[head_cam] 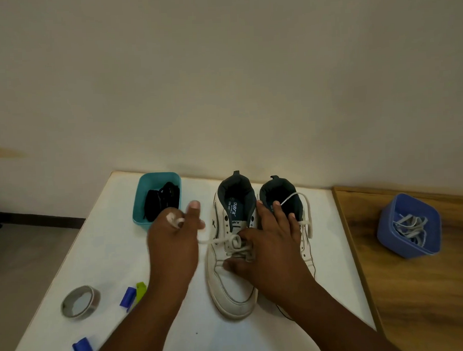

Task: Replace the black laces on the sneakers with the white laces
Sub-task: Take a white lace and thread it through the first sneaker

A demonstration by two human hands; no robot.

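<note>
Two white sneakers stand side by side on the white table [334,250], toes toward me. On the left sneaker [234,289] a white lace [236,244] is threaded through the lower eyelets. My left hand [172,244] pinches one end of this lace, wound round a finger, and holds it taut out to the left. My right hand [273,250] lies flat across the lacing with fingers spread and covers most of the right sneaker [279,191]. A loose white lace loop [307,214] hangs on that shoe.
A teal bin [156,177] at the back left holds black laces [161,202]. A blue bin [409,252] with white laces [410,228] sits on the wooden table [429,299] at right. A tape roll [80,302] and blue and green clips [128,296] lie front left.
</note>
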